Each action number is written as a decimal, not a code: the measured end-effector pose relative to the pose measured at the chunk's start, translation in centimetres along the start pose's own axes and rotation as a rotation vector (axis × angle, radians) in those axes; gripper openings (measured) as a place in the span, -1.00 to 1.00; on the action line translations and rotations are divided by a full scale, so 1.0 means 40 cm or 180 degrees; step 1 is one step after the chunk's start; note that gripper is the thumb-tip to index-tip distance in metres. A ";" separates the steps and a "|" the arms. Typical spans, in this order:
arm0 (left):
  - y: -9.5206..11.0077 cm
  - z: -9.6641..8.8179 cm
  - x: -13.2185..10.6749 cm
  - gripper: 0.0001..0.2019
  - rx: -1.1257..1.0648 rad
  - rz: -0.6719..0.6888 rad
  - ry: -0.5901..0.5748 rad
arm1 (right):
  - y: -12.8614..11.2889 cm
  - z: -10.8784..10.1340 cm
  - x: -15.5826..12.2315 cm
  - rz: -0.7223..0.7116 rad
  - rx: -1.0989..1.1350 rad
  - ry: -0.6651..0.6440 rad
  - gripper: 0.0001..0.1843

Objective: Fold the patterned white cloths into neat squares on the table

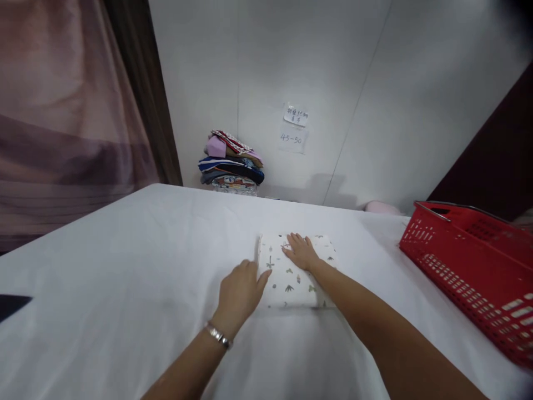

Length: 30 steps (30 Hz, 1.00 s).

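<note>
A folded white cloth (287, 280) with small printed plants lies on the white table (125, 266). My right hand (300, 251) rests flat on top of it, fingers stretched out toward the wall. My left hand (240, 291) sits at the cloth's left edge, thumb touching the fabric, fingers curled down along its side. A metal bracelet (218, 335) circles my left wrist.
A red plastic basket (470, 266) stands at the table's right edge. A stack of folded colourful clothes (231, 164) sits against the far wall beneath paper notes (295, 129). A pink curtain (62, 111) hangs on the left. A dark object (12, 304) pokes in at the left edge.
</note>
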State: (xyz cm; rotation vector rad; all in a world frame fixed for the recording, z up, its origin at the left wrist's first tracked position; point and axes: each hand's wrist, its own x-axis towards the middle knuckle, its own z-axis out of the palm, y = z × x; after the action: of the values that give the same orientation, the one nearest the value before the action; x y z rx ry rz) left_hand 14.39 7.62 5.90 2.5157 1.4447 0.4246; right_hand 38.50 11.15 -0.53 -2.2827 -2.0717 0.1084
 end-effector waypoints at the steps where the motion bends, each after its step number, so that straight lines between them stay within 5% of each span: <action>1: 0.021 -0.004 0.030 -0.61 -0.0010 0.0272 0.0129 | 0.001 -0.001 -0.001 0.0010 0.0000 0.0003 -0.23; 5: 0.082 0.053 0.186 -0.67 0.0126 0.1173 0.0216 | 0.000 -0.001 -0.006 0.0000 0.0003 0.0034 -0.29; 10: 0.038 0.166 0.317 -0.43 0.0420 0.0392 -0.0533 | -0.005 -0.021 -0.004 -0.0060 0.0181 -0.0049 -0.26; 13: 0.006 0.197 0.329 -0.38 0.0327 0.0331 -0.0515 | 0.031 -0.047 -0.004 -0.0111 0.0279 -0.0181 -0.21; 21: 0.006 0.205 0.320 -0.39 0.0224 0.0415 -0.0390 | 0.220 -0.030 -0.032 0.0921 0.0484 -0.0133 -0.22; 30: 0.001 0.212 0.319 -0.35 0.0071 0.0279 -0.0572 | 0.223 -0.018 -0.014 0.0920 0.0995 -0.0023 -0.21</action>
State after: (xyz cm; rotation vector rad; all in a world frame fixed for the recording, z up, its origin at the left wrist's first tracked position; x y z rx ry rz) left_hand 23.46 18.34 -0.20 2.5667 1.2840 0.1912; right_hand 47.36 9.72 -0.60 -2.3603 -1.5782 0.4207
